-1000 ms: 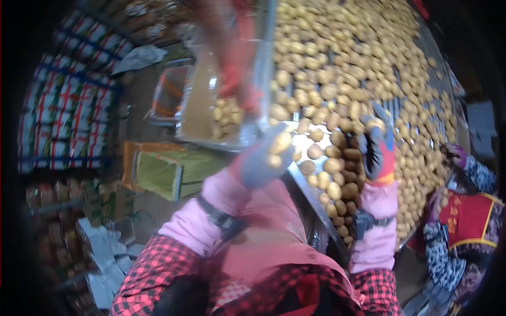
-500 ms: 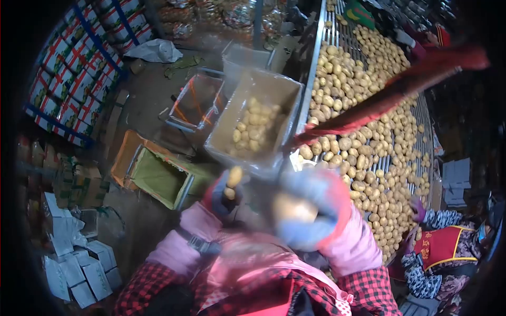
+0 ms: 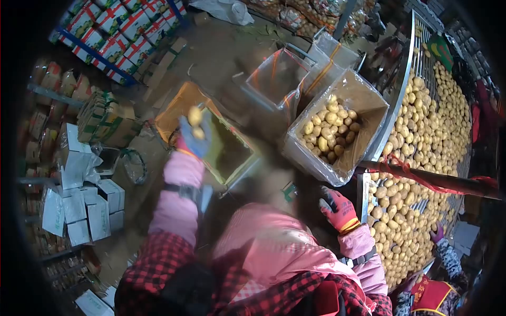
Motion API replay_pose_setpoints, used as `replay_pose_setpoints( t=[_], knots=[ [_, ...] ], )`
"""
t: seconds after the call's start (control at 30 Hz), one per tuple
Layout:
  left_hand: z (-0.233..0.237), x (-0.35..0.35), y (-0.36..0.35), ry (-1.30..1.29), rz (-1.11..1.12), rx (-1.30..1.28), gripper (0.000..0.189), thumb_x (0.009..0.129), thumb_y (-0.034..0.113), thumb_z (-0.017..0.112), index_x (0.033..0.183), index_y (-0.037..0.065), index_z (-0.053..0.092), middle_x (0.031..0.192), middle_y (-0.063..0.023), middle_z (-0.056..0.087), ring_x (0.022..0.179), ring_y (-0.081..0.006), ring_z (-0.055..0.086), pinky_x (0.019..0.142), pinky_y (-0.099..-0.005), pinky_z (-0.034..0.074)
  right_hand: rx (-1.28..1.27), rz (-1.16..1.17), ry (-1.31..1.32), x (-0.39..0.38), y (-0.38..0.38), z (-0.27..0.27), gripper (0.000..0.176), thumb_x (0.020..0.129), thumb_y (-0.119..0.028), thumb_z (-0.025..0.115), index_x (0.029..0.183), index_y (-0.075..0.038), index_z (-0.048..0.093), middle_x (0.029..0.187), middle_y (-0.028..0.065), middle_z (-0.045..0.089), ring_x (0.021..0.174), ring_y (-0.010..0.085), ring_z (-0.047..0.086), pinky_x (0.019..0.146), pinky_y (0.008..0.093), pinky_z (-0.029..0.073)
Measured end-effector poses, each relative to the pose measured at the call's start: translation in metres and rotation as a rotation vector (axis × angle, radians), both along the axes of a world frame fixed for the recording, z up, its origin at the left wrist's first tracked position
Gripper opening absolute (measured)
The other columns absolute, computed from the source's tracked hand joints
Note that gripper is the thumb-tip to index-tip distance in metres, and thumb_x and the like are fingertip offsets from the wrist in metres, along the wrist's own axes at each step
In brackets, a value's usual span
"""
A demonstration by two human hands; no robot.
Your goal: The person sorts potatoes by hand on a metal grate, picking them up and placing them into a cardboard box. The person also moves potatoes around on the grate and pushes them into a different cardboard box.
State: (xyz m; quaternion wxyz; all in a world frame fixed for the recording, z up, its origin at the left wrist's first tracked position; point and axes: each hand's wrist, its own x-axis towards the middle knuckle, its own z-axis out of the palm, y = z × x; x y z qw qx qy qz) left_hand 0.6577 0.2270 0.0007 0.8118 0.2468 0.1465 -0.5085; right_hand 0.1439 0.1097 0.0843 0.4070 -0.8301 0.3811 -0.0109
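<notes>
Two potatoes (image 3: 195,116) are gripped in my left hand (image 3: 194,138), which wears a blue and red glove. That hand is over the left rim of an open container with a green lining (image 3: 232,152), beside an orange-lined container (image 3: 182,102). My right hand (image 3: 337,209), in a red and dark grey glove, holds nothing visible and its fingers are loosely apart. It hangs below a plastic-lined box (image 3: 363,100), near the metal edge of the sorting table. Several potatoes (image 3: 329,129) lie inside that box.
Many potatoes (image 3: 416,184) cover the slatted sorting table (image 3: 419,39) on the right. A dark pole with red wrapping (image 3: 448,181) crosses it. A co-worker in a red vest (image 3: 432,295) is at lower right. White cartons (image 3: 87,205) and printed boxes (image 3: 116,34) stand left.
My view has turned left. My left hand has swung out to the green-lined container with its potatoes. My right hand has lowered, and the pale thing blurred in it is gone.
</notes>
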Motion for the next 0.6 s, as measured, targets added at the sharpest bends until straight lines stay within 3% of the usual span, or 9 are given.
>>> replay_pose_setpoints(
  t=[0.07,0.17,0.23,0.27,0.33,0.4,0.47,0.57,0.6],
  knots=[
    [0.040,0.011,-0.019,-0.149,0.097,0.084,0.082,0.098,0.067,0.045,0.148,0.002,0.042,0.154,-0.0154,0.041,0.122,-0.0201,0.058,0.092,-0.0272,0.057,0.019,-0.035,0.060,-0.009,0.009,-0.003,0.057,0.087,-0.028,0.072,0.140,-0.014,0.056,0.130,0.0153,0.063,0.117,0.0363,0.062,0.099,0.0417,0.050],
    [0.029,0.009,-0.022,-0.133,0.039,-0.080,0.066,0.101,0.043,0.053,0.151,0.003,0.037,0.154,-0.0082,0.045,0.127,-0.0261,0.056,0.097,-0.0371,0.054,0.029,-0.116,0.094,-0.024,0.020,-0.011,0.055,0.089,-0.028,0.070,0.140,-0.014,0.056,0.130,0.0155,0.063,0.118,0.0361,0.062,0.100,0.0413,0.050],
    [0.001,0.016,-0.018,-0.440,-0.045,-0.061,0.052,0.100,0.025,0.051,0.146,0.003,0.043,0.151,-0.0072,0.050,0.131,-0.0295,0.054,0.105,-0.0410,0.049,0.065,-0.185,0.134,-0.033,0.031,-0.008,0.055,0.089,-0.029,0.070,0.140,-0.013,0.057,0.130,0.0154,0.063,0.118,0.0358,0.062,0.100,0.0409,0.049],
    [-0.013,0.013,-0.017,-1.169,-0.151,0.226,0.050,0.099,0.022,0.051,0.145,0.002,0.045,0.150,-0.0083,0.050,0.132,-0.0300,0.053,0.106,-0.0411,0.048,0.044,-0.210,0.119,-0.039,0.036,-0.007,0.053,0.090,-0.029,0.070,0.139,-0.013,0.057,0.130,0.0153,0.063,0.116,0.0350,0.063,0.099,0.0405,0.050],
    [-0.046,0.019,-0.019,-1.345,-0.237,0.241,0.045,0.100,0.017,0.051,0.142,0.001,0.048,0.145,-0.0112,0.053,0.131,-0.0278,0.053,0.106,-0.0384,0.048,0.069,-0.287,0.129,-0.047,0.042,-0.003,0.052,0.090,-0.029,0.070,0.138,-0.013,0.058,0.129,0.0151,0.064,0.115,0.0347,0.063,0.098,0.0406,0.050],
    [-0.115,0.051,0.007,-0.187,-0.222,-0.161,0.038,0.105,0.016,0.051,0.138,-0.002,0.050,0.137,-0.0147,0.056,0.126,-0.0226,0.055,0.101,-0.0329,0.051,0.117,-0.407,0.168,-0.059,0.055,0.005,0.050,0.091,-0.029,0.069,0.138,-0.014,0.058,0.126,0.0144,0.064,0.113,0.0343,0.064,0.096,0.0407,0.051],
    [-0.219,0.059,0.049,-1.957,-0.356,0.609,0.050,0.103,0.030,0.056,0.144,0.001,0.048,0.141,-0.0152,0.054,0.125,-0.0260,0.057,0.103,-0.0368,0.049,0.063,-0.423,0.196,-0.078,0.069,-0.003,0.051,0.091,-0.031,0.069,0.139,-0.016,0.057,0.127,0.0131,0.064,0.113,0.0344,0.064,0.096,0.0406,0.051],
    [-0.155,-0.014,0.027,-0.504,-0.217,1.000,0.074,0.095,0.050,0.063,0.150,0.003,0.044,0.144,-0.0173,0.054,0.126,-0.0294,0.057,0.107,-0.0398,0.044,0.083,-0.478,0.205,-0.090,0.086,-0.007,0.052,0.091,-0.033,0.068,0.140,-0.017,0.056,0.129,0.0127,0.063,0.115,0.0346,0.063,0.097,0.0413,0.051],
    [-0.154,-0.030,0.027,-0.664,-0.416,1.024,0.081,0.092,0.055,0.065,0.151,0.004,0.041,0.145,-0.0182,0.052,0.128,-0.0304,0.055,0.109,-0.0400,0.042,0.102,-0.505,0.211,-0.095,0.094,-0.007,0.053,0.091,-0.033,0.068,0.140,-0.018,0.056,0.130,0.0127,0.063,0.116,0.0346,0.063,0.098,0.0415,0.050]
  ],
)
